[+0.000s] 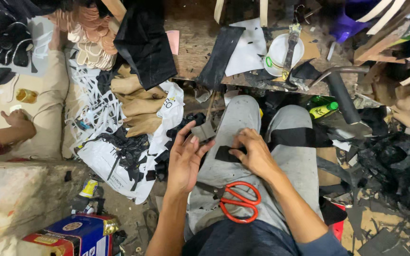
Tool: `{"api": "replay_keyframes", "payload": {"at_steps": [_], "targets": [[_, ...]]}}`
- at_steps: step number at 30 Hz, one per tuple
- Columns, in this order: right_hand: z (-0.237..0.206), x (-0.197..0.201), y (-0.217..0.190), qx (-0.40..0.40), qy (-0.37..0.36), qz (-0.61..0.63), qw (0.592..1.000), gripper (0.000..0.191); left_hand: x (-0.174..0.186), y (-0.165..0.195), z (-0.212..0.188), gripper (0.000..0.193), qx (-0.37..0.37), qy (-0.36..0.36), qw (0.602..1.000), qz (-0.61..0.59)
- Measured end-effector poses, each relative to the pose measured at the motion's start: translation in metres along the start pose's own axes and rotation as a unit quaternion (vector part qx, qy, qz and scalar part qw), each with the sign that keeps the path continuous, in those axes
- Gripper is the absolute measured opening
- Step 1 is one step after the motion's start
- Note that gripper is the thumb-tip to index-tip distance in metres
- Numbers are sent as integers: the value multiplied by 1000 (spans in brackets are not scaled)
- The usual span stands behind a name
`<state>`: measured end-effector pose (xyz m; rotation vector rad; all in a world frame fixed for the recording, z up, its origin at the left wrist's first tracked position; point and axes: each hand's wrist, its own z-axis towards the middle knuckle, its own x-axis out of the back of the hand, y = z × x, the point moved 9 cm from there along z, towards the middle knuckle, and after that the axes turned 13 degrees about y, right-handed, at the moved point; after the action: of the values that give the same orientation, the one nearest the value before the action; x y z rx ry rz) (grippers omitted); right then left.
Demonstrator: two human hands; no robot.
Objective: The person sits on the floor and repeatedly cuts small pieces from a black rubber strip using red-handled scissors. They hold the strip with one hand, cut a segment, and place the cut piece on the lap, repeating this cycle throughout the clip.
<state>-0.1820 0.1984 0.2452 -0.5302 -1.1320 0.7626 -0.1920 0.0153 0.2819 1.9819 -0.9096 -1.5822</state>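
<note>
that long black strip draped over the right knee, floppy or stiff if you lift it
Probably floppy: the black strip bends over the knee and follows its curve. Likely light, being thin and flat like the black piece under the right hand. It may slide off the smooth trousers.

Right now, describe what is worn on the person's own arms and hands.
Both hands, left hand and right hand, are bare: no gloves, rings or watch visible. The forearms are uncovered; a blue-grey sleeve shows only at the right upper arm.
</note>
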Motion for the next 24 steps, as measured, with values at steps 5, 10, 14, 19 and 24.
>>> {"api": "replay_keyframes", "payload": {"at_steps": [5,10,14,19,24], "targets": [[15,54,46,-253,72,385,885,18,9,8,3,52,-12,26,999,18],[21,135,31,-210,138,568,784,22,-9,2,1,57,9,20,999,41],[12,182,6,-84,118,748,648,18,-18,0,-4,59,-7,-1,999,46],[-3,204,5,-61,138,769,621,6,-28,-7,-10,58,3,-38,998,45],[-7,192,-5,-62,132,706,693,21,-60,-11,-24,58,20,-97,995,24]]}}
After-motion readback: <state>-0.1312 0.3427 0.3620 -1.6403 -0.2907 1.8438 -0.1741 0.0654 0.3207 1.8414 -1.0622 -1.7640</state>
